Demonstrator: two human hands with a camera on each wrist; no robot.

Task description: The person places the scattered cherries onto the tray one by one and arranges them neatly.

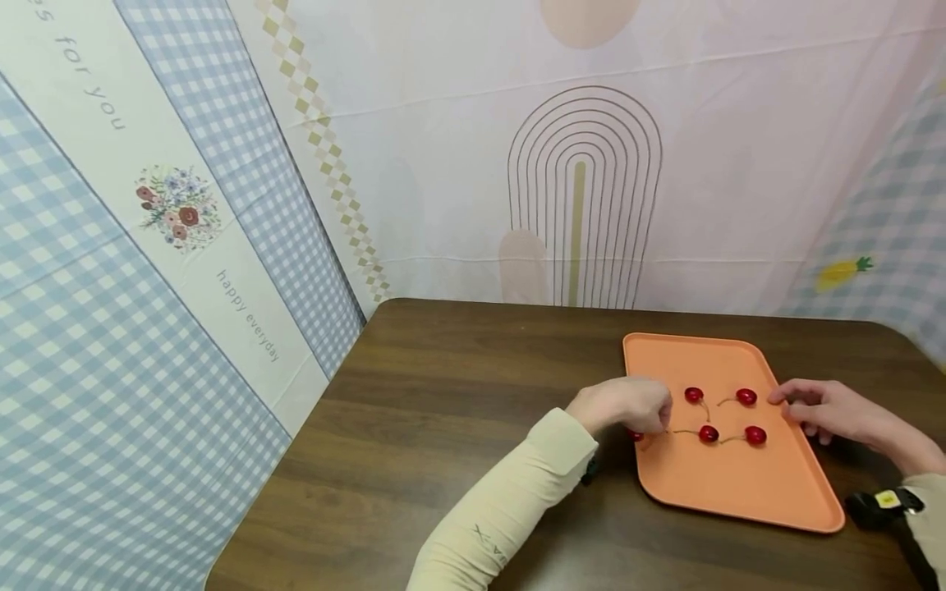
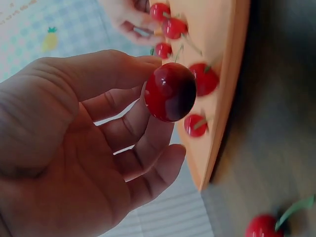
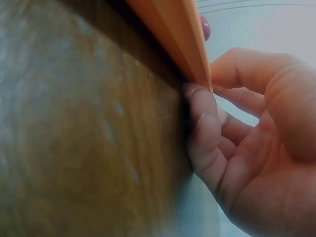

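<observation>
In the left wrist view my left hand (image 2: 94,128) pinches a dark red cherry (image 2: 170,92) between thumb and fingertips. From the head view that left hand (image 1: 624,404) is over the left side of an orange tray (image 1: 746,488), its fingertips largely hidden. Part of a red cherry (image 1: 634,435) shows just below the hand, by the tray's left rim. Several stemmed cherries, one of them a cherry (image 1: 755,435) toward the right, lie on the tray. My right hand (image 1: 838,410) holds the tray's right rim, thumb on top and fingers curled against its underside (image 3: 205,111).
A brown wooden table (image 1: 414,427) carries the tray. Another cherry (image 2: 264,227) with a green stem lies on the dark tabletop in the left wrist view. Behind the table hangs a patterned cloth (image 1: 443,180), and blue checked cloth (image 1: 89,369) hangs at the left.
</observation>
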